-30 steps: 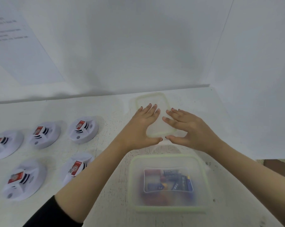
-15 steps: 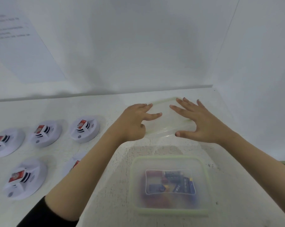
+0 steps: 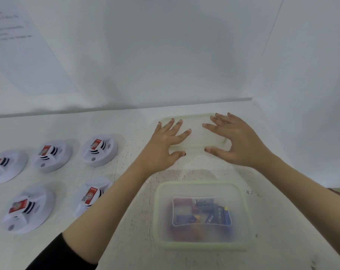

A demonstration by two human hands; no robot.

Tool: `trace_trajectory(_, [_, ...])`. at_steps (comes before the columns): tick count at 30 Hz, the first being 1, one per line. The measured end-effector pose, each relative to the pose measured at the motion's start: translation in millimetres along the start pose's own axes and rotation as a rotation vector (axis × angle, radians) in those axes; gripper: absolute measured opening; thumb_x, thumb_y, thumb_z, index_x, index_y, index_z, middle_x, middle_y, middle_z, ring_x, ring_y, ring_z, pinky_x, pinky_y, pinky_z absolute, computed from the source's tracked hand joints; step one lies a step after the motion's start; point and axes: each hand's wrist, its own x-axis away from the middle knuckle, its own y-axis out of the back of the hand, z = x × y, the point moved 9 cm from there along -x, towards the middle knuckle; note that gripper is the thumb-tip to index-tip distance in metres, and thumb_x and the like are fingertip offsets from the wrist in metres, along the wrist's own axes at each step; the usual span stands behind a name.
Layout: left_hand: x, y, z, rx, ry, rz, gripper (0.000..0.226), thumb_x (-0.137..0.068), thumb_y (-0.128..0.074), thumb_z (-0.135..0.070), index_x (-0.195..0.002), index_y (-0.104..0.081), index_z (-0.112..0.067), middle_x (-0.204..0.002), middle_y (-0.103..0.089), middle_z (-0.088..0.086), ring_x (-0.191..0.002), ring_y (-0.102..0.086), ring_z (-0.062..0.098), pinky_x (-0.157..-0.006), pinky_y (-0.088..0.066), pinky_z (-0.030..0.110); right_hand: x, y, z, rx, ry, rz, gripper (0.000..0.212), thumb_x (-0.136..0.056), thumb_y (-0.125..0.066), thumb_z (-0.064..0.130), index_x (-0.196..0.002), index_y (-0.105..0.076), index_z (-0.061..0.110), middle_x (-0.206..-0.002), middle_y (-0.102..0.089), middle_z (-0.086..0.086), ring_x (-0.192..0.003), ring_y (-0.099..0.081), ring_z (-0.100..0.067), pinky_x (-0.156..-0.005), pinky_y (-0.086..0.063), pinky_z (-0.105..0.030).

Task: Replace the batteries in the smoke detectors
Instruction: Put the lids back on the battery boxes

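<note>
A clear plastic box (image 3: 201, 244) with a green rim stands open on the white table, with blue and red batteries (image 3: 202, 213) inside. Its lid (image 3: 196, 137) lies flat on the table just behind the box. My left hand (image 3: 165, 145) and my right hand (image 3: 235, 141) lie spread over the lid, fingers straight, fingertips touching it. Several white smoke detectors sit at the left, each with a red battery showing on top, one of them (image 3: 99, 150) nearest my left hand.
White walls close the table at the back and on the right, meeting in a corner (image 3: 253, 99). A printed sheet (image 3: 26, 53) hangs on the back wall at the left. My left forearm (image 3: 99, 217) partly covers one detector (image 3: 90, 195).
The lid has been turned crosswise and laid flat farther back on the table. My fingers have let go of its edge and spread out over it.
</note>
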Motion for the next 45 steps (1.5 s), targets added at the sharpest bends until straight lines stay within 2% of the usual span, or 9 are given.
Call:
trace_trajectory(3, [-10, 14, 13, -0.077, -0.010, 0.039, 0.067, -0.089, -0.062, -0.004, -0.138, -0.029, -0.036, -0.158, -0.022, 0.004, -0.149, -0.006, 0.021, -0.116, 0.010, 0.042, 2, 3, -2, -0.290, -0.039, 0.123, 0.050, -0.080, -0.039, 0.044, -0.129, -0.050, 0.039, -0.151, -0.028, 0.004, -0.143, -0.016, -0.006, -0.117, -0.005, -0.030])
trace_trajectory(7, [-14, 42, 19, -0.135, 0.040, -0.153, 0.068, -0.082, -0.044, 0.019, -0.128, -0.060, -0.028, -0.153, -0.034, 0.014, -0.145, -0.025, 0.029, -0.119, -0.008, 0.045, 12, -9, 6, -0.220, 0.021, 0.270, 0.057, -0.084, -0.049, 0.049, -0.138, -0.033, 0.047, -0.154, -0.020, 0.005, -0.141, -0.019, -0.004, -0.116, -0.007, -0.028])
trace_trajectory(10, [-6, 39, 11, 0.085, 0.060, -0.162, 0.044, -0.086, -0.054, -0.019, -0.129, -0.061, -0.022, -0.149, -0.043, 0.007, -0.141, -0.032, 0.021, -0.119, -0.014, 0.037, 12, -7, 6, -0.084, -0.012, 0.140, 0.058, -0.084, -0.052, 0.060, -0.136, -0.042, 0.038, -0.147, -0.039, -0.003, -0.130, -0.045, -0.014, -0.109, -0.024, -0.028])
trace_trajectory(13, [0, 7, -6, 0.108, 0.036, 0.050, 0.088, -0.072, -0.066, -0.066, -0.146, -0.039, -0.024, -0.157, -0.025, -0.007, -0.145, -0.013, 0.002, -0.116, 0.002, 0.021, 14, 1, 18, 0.082, 0.018, -0.071, 0.056, -0.081, -0.049, 0.059, -0.124, -0.060, 0.026, -0.127, -0.060, -0.012, -0.105, -0.066, -0.023, -0.088, -0.049, -0.032])
trace_trajectory(27, [10, 3, -3, -0.005, -0.099, -0.246, 0.070, -0.082, -0.053, -0.055, -0.135, -0.054, -0.010, -0.143, -0.050, 0.007, -0.135, -0.041, 0.014, -0.112, -0.031, 0.028, 15, -6, 21, 0.022, 0.092, -0.090, 0.040, -0.087, -0.056, 0.035, -0.124, -0.061, 0.020, -0.130, -0.057, -0.013, -0.112, -0.061, -0.026, -0.090, -0.048, -0.035])
trace_trajectory(33, [14, 26, 39, 0.402, 0.306, -0.452, 0.044, -0.098, -0.053, -0.027, -0.141, -0.047, -0.017, -0.148, -0.044, 0.000, -0.137, -0.038, 0.013, -0.112, -0.026, 0.026, 12, 8, -20, -0.350, -0.216, 0.030, 0.055, -0.086, -0.054, -0.006, -0.123, -0.052, 0.035, -0.147, -0.028, 0.004, -0.111, -0.053, 0.004, -0.098, -0.041, -0.017])
trace_trajectory(35, [11, 20, 55, 0.614, 0.475, -0.360, 0.049, -0.100, -0.050, -0.022, -0.147, -0.036, -0.020, -0.150, -0.036, -0.009, -0.135, -0.035, 0.006, -0.112, -0.026, 0.025, 17, 17, -39, -0.468, -0.425, -0.067, 0.050, -0.089, -0.045, -0.004, -0.118, -0.059, 0.035, -0.146, -0.038, -0.002, -0.077, -0.064, 0.006, -0.081, -0.053, -0.019])
trace_trajectory(39, [8, 12, 64, 0.875, 0.547, -0.268, 0.043, -0.098, -0.052, -0.012, -0.141, -0.046, -0.009, -0.146, -0.046, -0.001, -0.127, -0.050, 0.013, -0.109, -0.040, 0.037, 28, -3, -51, -0.750, -0.724, 0.006, 0.043, -0.091, -0.058, 0.024, -0.134, -0.050, 0.021, -0.108, -0.070, -0.001, -0.068, -0.071, -0.011, -0.066, -0.058, -0.023])
trace_trajectory(45, [27, 15, 63, 0.910, 0.608, -0.391, 0.036, -0.091, -0.061, -0.004, -0.127, -0.058, -0.003, -0.099, -0.070, -0.001, -0.082, -0.069, 0.001, -0.070, -0.057, 0.019, 25, 5, -47, -0.733, -0.683, -0.112, 0.042, -0.092, -0.055, 0.013, -0.129, -0.054, 0.033, -0.087, -0.073, 0.002, -0.058, -0.062, -0.005, -0.073, -0.056, -0.024])
